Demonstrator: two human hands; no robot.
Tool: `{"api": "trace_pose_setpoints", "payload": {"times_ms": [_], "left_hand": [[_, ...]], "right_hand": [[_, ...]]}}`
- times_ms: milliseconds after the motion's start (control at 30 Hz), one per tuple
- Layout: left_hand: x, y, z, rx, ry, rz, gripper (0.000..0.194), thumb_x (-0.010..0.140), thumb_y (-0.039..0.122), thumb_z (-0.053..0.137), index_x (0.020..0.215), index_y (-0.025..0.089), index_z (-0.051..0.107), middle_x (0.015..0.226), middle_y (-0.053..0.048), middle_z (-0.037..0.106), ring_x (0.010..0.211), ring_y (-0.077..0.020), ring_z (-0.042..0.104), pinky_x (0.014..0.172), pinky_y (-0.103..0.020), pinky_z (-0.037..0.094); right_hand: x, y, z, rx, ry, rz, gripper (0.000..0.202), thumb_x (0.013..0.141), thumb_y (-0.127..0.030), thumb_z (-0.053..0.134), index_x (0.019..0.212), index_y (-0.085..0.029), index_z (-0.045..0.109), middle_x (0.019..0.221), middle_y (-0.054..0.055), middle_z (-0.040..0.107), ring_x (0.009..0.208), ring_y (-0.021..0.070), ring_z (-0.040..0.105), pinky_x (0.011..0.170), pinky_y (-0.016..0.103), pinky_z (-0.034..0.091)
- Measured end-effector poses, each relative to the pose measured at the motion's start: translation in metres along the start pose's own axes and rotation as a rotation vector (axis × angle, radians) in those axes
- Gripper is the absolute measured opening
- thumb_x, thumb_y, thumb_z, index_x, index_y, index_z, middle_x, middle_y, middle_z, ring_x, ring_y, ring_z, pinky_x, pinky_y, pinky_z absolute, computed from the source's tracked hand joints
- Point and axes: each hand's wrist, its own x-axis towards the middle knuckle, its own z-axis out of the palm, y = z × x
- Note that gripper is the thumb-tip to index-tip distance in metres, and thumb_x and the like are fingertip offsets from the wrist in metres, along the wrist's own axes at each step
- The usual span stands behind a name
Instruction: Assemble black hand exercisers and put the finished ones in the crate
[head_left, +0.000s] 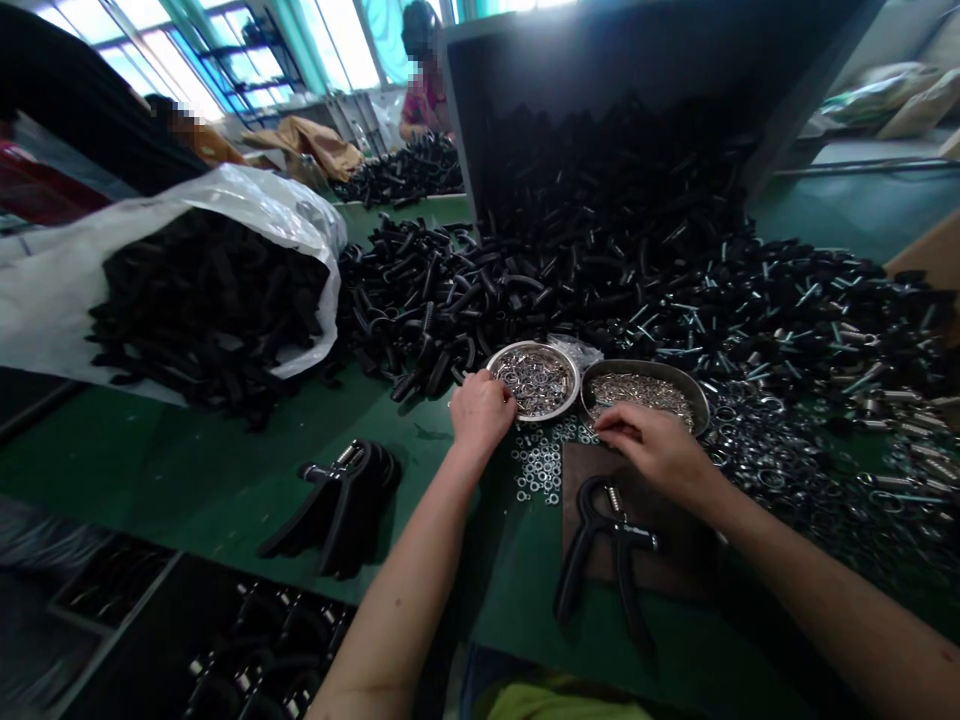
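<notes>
My left hand (484,410) is at the near left rim of a round metal bowl (534,385) of small shiny metal parts. Its fingers are curled together, and whatever is between them is hidden. My right hand (664,455) reaches to the front of an oval metal dish (649,390) full of tiny metal pieces. Thumb and fingertips come together there; anything held is too small to make out. Below it, a black spring hand gripper (619,535) lies on a brown mat (682,575). Several finished-looking black hand grippers (341,505) stand stacked to the left.
Loose nuts (541,465) lie between the bowls and my arms. A heap of black handles (450,290) spills from a large bin (600,80). Springs (915,470) and rings cover the right side. A white sack (322,230) of black parts lies left. Other people are beyond.
</notes>
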Motion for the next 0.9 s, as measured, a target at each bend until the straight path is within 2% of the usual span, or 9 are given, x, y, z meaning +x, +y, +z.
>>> {"api": "trace_pose_setpoints", "payload": {"times_ms": [167, 300, 367, 433, 567, 667, 733, 800, 900], "left_hand": [[-0.002, 0.001, -0.008, -0.19, 0.054, -0.089, 0.019, 0.085, 0.03, 0.046, 0.089, 0.02, 0.061, 0.088, -0.008, 0.064, 0.088, -0.0245, 0.058, 0.076, -0.035, 0.043], [-0.026, 0.01, -0.014, -0.77, 0.021, -0.174, 0.014, 0.086, 0.03, 0.046, 0.09, 0.019, 0.052, 0.072, -0.001, 0.062, 0.067, -0.0158, 0.059, 0.064, -0.027, 0.044], [-0.046, 0.016, -0.015, -1.054, -0.054, -0.188, 0.016, 0.084, 0.033, 0.05, 0.085, 0.018, 0.052, 0.064, 0.002, 0.057, 0.056, -0.0117, 0.053, 0.055, -0.023, 0.041], [-0.068, 0.021, -0.013, -1.197, -0.151, -0.205, 0.022, 0.08, 0.038, 0.057, 0.08, 0.016, 0.057, 0.058, 0.004, 0.052, 0.05, -0.0092, 0.047, 0.05, -0.02, 0.037], [-0.106, 0.029, -0.006, -1.195, -0.359, -0.212, 0.023, 0.074, 0.037, 0.065, 0.08, 0.014, 0.067, 0.064, 0.0, 0.061, 0.056, -0.011, 0.052, 0.053, -0.021, 0.04], [-0.123, 0.037, -0.001, -1.126, -0.439, -0.141, 0.02, 0.076, 0.032, 0.064, 0.088, 0.017, 0.069, 0.073, -0.001, 0.066, 0.065, -0.0143, 0.059, 0.059, -0.023, 0.043], [-0.127, 0.046, 0.001, -1.042, -0.432, -0.067, 0.016, 0.077, 0.031, 0.064, 0.084, 0.018, 0.069, 0.071, 0.0, 0.067, 0.066, -0.0146, 0.06, 0.06, -0.023, 0.042], [-0.128, 0.054, 0.003, -0.935, -0.39, 0.026, 0.013, 0.079, 0.031, 0.063, 0.078, 0.019, 0.069, 0.07, 0.001, 0.066, 0.066, -0.0139, 0.059, 0.061, -0.023, 0.041], [-0.125, 0.064, 0.007, -0.799, -0.302, 0.159, 0.012, 0.079, 0.028, 0.064, 0.074, 0.019, 0.068, 0.075, 0.0, 0.064, 0.073, -0.0142, 0.058, 0.067, -0.023, 0.04]], "right_hand": [[-0.034, 0.003, -0.003, 0.083, -0.038, 0.146, 0.006, 0.081, -0.021, 0.052, 0.084, -0.02, 0.058, 0.081, 0.002, 0.065, 0.075, 0.0165, 0.06, 0.072, 0.032, 0.045], [-0.043, 0.009, 0.002, 0.127, -0.09, 0.168, 0.013, 0.078, -0.015, 0.051, 0.09, -0.019, 0.055, 0.082, 0.002, 0.063, 0.073, 0.0147, 0.058, 0.068, 0.028, 0.044], [-0.043, 0.012, 0.006, 0.1, -0.1, 0.149, 0.019, 0.076, -0.011, 0.049, 0.093, -0.019, 0.054, 0.08, 0.001, 0.062, 0.071, 0.014, 0.057, 0.066, 0.027, 0.043], [-0.042, 0.014, 0.01, 0.026, -0.107, 0.111, 0.024, 0.074, -0.007, 0.047, 0.094, -0.018, 0.054, 0.079, 0.001, 0.061, 0.071, 0.0139, 0.056, 0.066, 0.026, 0.042], [-0.04, 0.008, 0.019, -0.271, -0.131, -0.092, 0.023, 0.077, -0.004, 0.045, 0.094, -0.017, 0.054, 0.084, 0.005, 0.061, 0.08, 0.0172, 0.054, 0.069, 0.028, 0.041], [-0.044, 0.003, 0.023, -0.483, -0.202, -0.225, 0.015, 0.083, -0.008, 0.046, 0.088, -0.017, 0.057, 0.081, 0.007, 0.062, 0.082, 0.0201, 0.053, 0.067, 0.029, 0.042], [-0.052, 0.007, 0.019, -0.491, -0.179, -0.225, 0.014, 0.086, -0.013, 0.047, 0.093, -0.018, 0.058, 0.084, 0.007, 0.063, 0.084, 0.0201, 0.054, 0.07, 0.029, 0.044], [-0.068, 0.017, 0.008, -0.454, -0.079, -0.185, 0.02, 0.088, -0.017, 0.048, 0.106, -0.018, 0.056, 0.097, 0.007, 0.065, 0.093, 0.0194, 0.055, 0.079, 0.03, 0.045], [-0.107, 0.041, -0.015, -0.529, 0.051, -0.054, 0.021, 0.088, -0.026, 0.049, 0.108, -0.019, 0.055, 0.106, 0.007, 0.062, 0.099, 0.0212, 0.054, 0.083, 0.033, 0.045]]}}
